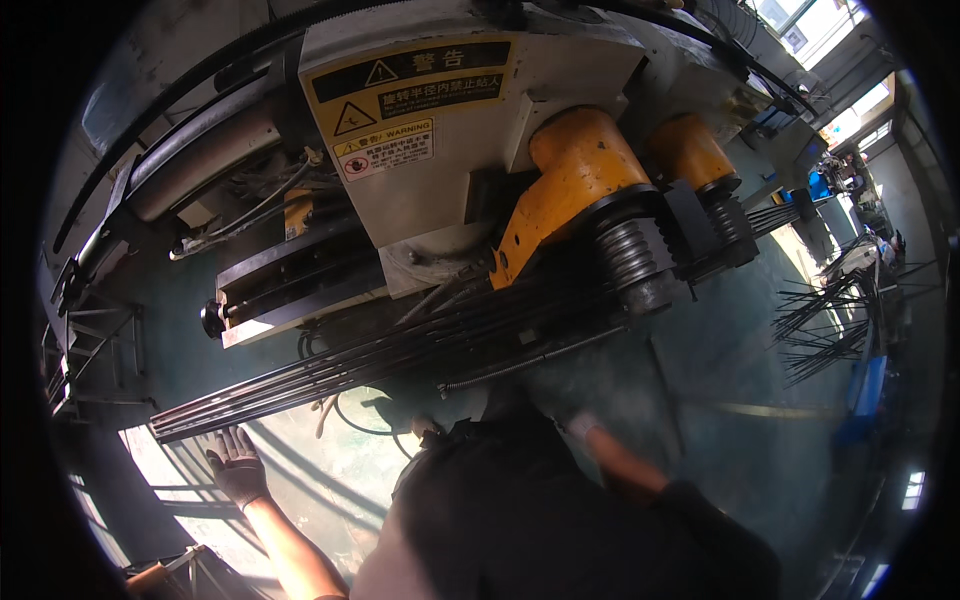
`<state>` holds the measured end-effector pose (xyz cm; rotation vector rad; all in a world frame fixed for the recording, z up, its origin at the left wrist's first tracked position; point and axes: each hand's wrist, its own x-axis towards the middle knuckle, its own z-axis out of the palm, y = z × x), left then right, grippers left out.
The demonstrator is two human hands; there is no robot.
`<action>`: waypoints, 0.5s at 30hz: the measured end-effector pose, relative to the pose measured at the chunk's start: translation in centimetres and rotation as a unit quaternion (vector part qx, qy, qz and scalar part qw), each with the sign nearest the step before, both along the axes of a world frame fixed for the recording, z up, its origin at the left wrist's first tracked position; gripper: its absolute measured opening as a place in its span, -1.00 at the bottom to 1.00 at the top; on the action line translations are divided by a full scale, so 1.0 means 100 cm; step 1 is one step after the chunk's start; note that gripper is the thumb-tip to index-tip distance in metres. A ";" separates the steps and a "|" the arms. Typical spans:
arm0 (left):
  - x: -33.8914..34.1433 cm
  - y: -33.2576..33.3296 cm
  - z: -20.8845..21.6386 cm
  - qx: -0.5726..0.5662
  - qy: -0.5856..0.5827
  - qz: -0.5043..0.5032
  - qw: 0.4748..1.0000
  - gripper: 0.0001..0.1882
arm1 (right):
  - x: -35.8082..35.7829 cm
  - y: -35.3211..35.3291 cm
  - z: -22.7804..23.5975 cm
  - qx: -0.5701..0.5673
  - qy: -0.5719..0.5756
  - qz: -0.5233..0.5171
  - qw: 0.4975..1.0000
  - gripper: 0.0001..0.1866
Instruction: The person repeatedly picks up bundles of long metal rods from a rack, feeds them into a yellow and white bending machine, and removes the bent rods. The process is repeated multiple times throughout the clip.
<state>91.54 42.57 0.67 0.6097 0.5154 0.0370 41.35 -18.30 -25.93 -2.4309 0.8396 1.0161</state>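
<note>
A bundle of long dark metal rods (330,372) runs from the lower left up toward the right, beneath the machine. Close to its left end is my left hand (237,470), in a dark glove with the fingers stretched out and spread. The fingertips lie just below the rods; whether they touch is hard to tell. My right hand (583,427) is to the right of my body, smeared by motion, so its fingers cannot be read. A thin bar with a coiled end (530,360) lies along the near side of the rods.
A large bending machine (420,120) with warning labels fills the upper middle. Its orange cylinders (585,155) carry ribbed metal rollers (632,255). A heap of dark rods (825,325) stands at right, near a blue object (865,400). A cable (350,418) lies on the green floor (740,470).
</note>
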 end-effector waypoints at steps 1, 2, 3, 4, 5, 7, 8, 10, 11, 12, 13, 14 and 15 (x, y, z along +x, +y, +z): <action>-0.019 -0.027 -0.014 -0.012 0.042 0.017 0.999 -0.22 | 0.001 -0.016 -0.006 0.029 -0.001 -0.079 0.996 -0.48; -0.035 -0.056 -0.028 -0.034 0.083 0.018 0.996 -0.27 | 0.003 -0.033 -0.012 0.034 -0.018 -0.075 0.996 -0.46; -0.053 -0.089 -0.043 -0.033 0.121 0.041 0.991 -0.32 | 0.006 -0.048 -0.015 0.039 -0.022 -0.087 0.995 -0.45; -0.065 -0.120 -0.053 -0.059 0.165 0.039 0.984 -0.38 | 0.015 -0.067 -0.016 0.037 -0.023 -0.081 0.996 -0.45; -0.076 -0.151 -0.061 -0.083 0.180 0.008 0.980 -0.41 | 0.026 -0.086 -0.014 0.034 -0.026 -0.069 0.997 -0.44; -0.093 -0.210 -0.068 -0.044 0.188 -0.082 0.978 -0.44 | 0.043 -0.123 0.001 0.025 -0.032 -0.043 0.998 -0.44; -0.094 -0.235 -0.065 -0.031 0.205 -0.117 0.971 -0.51 | 0.052 -0.140 0.012 0.019 -0.034 -0.034 0.999 -0.43; -0.098 -0.271 -0.049 0.166 0.141 -0.199 0.955 -0.62 | 0.059 -0.170 0.041 0.017 -0.039 -0.040 0.998 -0.42; -0.099 -0.284 -0.038 0.343 0.054 -0.239 0.907 -0.65 | 0.062 -0.181 0.055 0.015 -0.043 -0.045 0.998 -0.42; -0.100 -0.295 -0.027 0.506 -0.036 -0.270 0.819 -0.68 | 0.066 -0.189 0.067 0.014 -0.046 -0.049 0.998 -0.41; -0.100 -0.303 -0.018 0.647 -0.124 -0.289 0.695 -0.71 | 0.070 -0.196 0.076 0.014 -0.050 -0.053 0.997 -0.41; -0.101 -0.309 -0.009 0.769 -0.217 -0.295 0.524 -0.74 | 0.075 -0.200 0.083 0.013 -0.055 -0.055 0.997 -0.40; -0.103 -0.313 -0.002 0.803 -0.260 -0.293 0.449 -0.77 | 0.079 -0.200 0.087 0.010 -0.061 -0.056 0.996 -0.40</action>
